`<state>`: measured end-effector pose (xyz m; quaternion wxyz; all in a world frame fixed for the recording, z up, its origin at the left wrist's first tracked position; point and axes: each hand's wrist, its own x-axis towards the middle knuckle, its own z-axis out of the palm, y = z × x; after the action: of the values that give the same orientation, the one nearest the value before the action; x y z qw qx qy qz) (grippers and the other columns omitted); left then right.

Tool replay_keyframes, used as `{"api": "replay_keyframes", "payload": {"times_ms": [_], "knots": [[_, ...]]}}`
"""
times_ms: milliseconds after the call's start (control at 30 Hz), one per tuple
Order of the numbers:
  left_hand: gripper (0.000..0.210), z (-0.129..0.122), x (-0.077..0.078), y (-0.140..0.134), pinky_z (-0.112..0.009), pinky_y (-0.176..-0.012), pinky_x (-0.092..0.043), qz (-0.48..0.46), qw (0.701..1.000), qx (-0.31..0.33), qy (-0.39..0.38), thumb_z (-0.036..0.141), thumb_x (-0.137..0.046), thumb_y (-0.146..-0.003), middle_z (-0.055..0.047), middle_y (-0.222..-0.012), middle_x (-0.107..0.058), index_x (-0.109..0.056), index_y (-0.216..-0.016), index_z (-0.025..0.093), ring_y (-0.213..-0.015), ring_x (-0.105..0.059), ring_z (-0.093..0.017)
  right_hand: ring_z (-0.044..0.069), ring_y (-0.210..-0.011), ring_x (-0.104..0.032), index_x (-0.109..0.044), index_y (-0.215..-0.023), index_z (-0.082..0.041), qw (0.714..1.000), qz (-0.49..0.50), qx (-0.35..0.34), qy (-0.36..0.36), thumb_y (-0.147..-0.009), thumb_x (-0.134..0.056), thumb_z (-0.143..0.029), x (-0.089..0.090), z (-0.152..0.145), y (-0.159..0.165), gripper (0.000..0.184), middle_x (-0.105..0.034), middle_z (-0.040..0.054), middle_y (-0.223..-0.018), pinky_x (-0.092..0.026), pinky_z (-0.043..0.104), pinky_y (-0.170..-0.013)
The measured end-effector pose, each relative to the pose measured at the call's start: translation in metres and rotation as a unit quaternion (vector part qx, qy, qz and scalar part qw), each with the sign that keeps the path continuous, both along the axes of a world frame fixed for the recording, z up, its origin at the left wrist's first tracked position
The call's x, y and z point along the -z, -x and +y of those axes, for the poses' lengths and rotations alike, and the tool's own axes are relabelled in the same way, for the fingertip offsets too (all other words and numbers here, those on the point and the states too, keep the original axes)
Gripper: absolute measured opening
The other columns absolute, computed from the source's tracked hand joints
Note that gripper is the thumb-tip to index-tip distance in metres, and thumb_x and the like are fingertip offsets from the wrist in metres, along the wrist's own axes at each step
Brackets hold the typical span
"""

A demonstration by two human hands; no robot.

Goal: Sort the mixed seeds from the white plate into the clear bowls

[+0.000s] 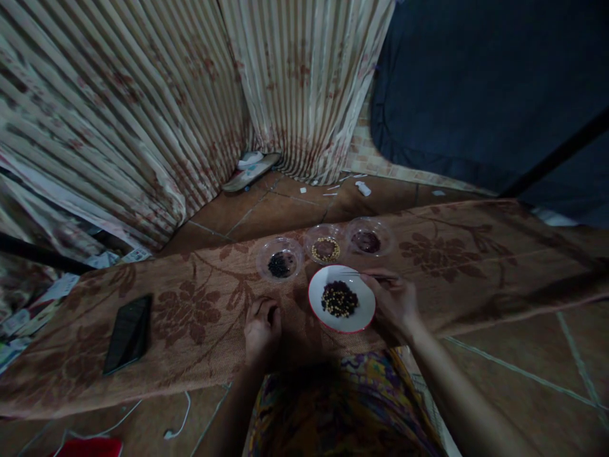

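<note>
My right hand (392, 298) pinches a pair of thin tweezers (380, 276), their tips pointing left over the far rim of a white bowl with a red edge (316, 295). Inside the bowl lies a mixed heap of black, dark red and yellow beans or grains (339, 299). My left hand (262, 324) rests on the cloth left of the bowl, fingers curled in and nothing visible in them. Behind the bowl stand three clear plastic cups: one with black beans (280, 264), one with yellow grains (325, 249), one with dark red beans (366, 242).
A brown flower-patterned cloth (204, 355) covers the long narrow table. A black phone (127, 334) lies at its left. Striped curtains (295, 82) hang behind, with small white litter (363, 188) on the tiled floor. A white cable (183, 416) lies below the near edge.
</note>
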<state>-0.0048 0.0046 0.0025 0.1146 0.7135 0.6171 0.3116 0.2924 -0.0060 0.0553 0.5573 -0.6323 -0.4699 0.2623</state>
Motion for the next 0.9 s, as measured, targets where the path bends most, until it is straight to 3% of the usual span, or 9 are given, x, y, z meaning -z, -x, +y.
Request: {"api": "replay_keyframes", "payload": {"times_ms": [133, 267, 900], "knots": [[0.016, 0.000, 0.002, 0.001, -0.037, -0.095, -0.050, 0.001, 1.000, 0.003, 0.004, 0.026, -0.054, -0.089, -0.006, -0.106, -0.067, -0.067, -0.097, 0.023, -0.104, -0.062, -0.022, 0.023, -0.085, -0.071, -0.076, -0.083, -0.022, 0.993, -0.089, -0.079, 0.021, -0.084, -0.067, -0.045, -0.012, -0.010, 0.002, 0.025, -0.076, 0.0069, -0.092, -0.056, 0.033, -0.072], [0.016, 0.000, 0.003, 0.001, -0.037, -0.096, -0.050, -0.003, 1.000, 0.002, 0.002, 0.027, -0.054, -0.089, -0.007, -0.108, -0.067, -0.067, -0.098, 0.023, -0.105, -0.062, -0.023, 0.023, -0.086, -0.071, -0.075, -0.083, -0.024, 0.985, -0.127, -0.112, 0.032, -0.086, -0.064, -0.043, -0.013, -0.009, 0.007, 0.022, -0.076, 0.0050, -0.091, -0.055, 0.036, -0.079], [0.016, -0.001, 0.000, -0.001, -0.037, -0.095, -0.051, -0.006, 1.000, -0.002, 0.008, 0.026, -0.052, -0.089, -0.007, -0.105, -0.066, -0.066, -0.097, 0.023, -0.102, -0.062, -0.022, 0.024, -0.087, -0.072, -0.075, -0.082, -0.025, 0.983, -0.147, -0.109, 0.033, -0.084, -0.064, -0.043, -0.007, -0.009, 0.011, 0.021, -0.077, 0.0046, -0.090, -0.056, 0.038, -0.083]]}}
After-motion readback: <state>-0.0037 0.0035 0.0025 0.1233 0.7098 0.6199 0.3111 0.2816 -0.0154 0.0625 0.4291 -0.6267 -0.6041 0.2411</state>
